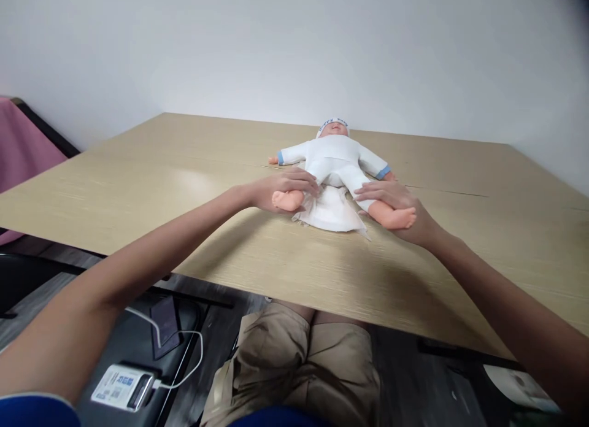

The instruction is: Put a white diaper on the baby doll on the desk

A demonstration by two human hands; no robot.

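Observation:
A baby doll [332, 154] lies on its back on the table with its feet toward me. It wears a white suit with blue cuffs and a white cap with blue lettering. My left hand [283, 188] curls round the doll's leg on the left, just behind its bare foot. Around the other leg, my right hand [396, 200] has its fingers on top and its thumb low by the inner side. Between the legs a white diaper [332, 211] is spread flat, its upper part hidden under the doll's bottom.
The wooden table [221, 246] meets a pale wall [294, 53] at the back. A black chair [117, 338] at lower left holds a phone [164, 326] and a white power bank [120, 387] joined by a cable. Pink cloth [27, 142] hangs over a chair at far left.

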